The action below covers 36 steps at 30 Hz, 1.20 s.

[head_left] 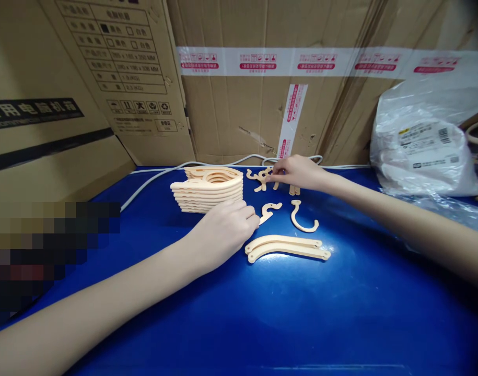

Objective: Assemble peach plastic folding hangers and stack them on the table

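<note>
My left hand (233,227) is closed, its fingertips at the lower end of a small cream curved plastic piece (268,211). Farther back, my right hand (297,172) has its thumb and fingers pinched together at a pile of small curved pieces (261,180); what lies between its fingertips is partly hidden. A cream hanger hook (300,223) lies to the right of the left hand's piece. In front of it, two long bent hanger arms (288,246) rest side by side. Just behind my left hand stands a neat stack of cream folded hanger parts (207,196).
Everything lies on a blue tabletop (286,318). Cardboard boxes (231,109) wall off the back and left. A white cable (152,177) runs along the back edge. A clear plastic bag with a white package (429,151) stands at the back right.
</note>
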Motion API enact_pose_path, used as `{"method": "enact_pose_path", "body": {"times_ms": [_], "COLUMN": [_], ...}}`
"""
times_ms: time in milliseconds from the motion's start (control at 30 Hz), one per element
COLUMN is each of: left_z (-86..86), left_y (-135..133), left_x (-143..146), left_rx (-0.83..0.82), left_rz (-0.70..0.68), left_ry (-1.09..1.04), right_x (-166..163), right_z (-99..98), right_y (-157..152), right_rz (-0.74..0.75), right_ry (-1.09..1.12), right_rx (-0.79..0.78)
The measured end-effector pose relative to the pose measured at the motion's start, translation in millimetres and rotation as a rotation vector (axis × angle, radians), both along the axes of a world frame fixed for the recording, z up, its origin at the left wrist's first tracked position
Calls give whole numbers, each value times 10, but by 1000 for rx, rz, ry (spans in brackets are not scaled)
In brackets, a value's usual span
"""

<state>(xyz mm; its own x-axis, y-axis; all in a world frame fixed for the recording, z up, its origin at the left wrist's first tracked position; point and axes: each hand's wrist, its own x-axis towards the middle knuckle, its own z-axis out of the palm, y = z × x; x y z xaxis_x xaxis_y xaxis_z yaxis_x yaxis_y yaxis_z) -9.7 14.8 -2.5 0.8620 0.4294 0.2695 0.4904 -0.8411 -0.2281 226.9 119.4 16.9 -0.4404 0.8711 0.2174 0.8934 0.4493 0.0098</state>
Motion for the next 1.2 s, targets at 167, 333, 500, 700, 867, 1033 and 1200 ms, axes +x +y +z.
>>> {"method": "enact_pose_path", "body": {"times_ms": [167,333,500,700,867,1033,1200], "left_z": [12,42,38,-2,-3,28,41], "left_y": [-10,-31,-26,-8,-19,-39,-52], "left_x": [2,1,-15,-18,-14,-18,-26], "left_rx": [-27,-53,36,128,142,153,163], "left_rz": [42,58,43,19,33,43,47], "left_ry": [31,28,22,1,15,38,59], "right_x": [-135,-181,-206,-221,-241,-240,-208], "right_z": [-121,-153,-163,-181,-163,-179,-120], "right_y": [-68,-85,-95,-97,-136,-138,-95], "right_rz": [-96,-143,-145,-171,-167,-158,-187], "right_ry": [131,181,232,268,253,271,379], "right_rx": [-51,-74,-157,-186,-78,-95,-194]}}
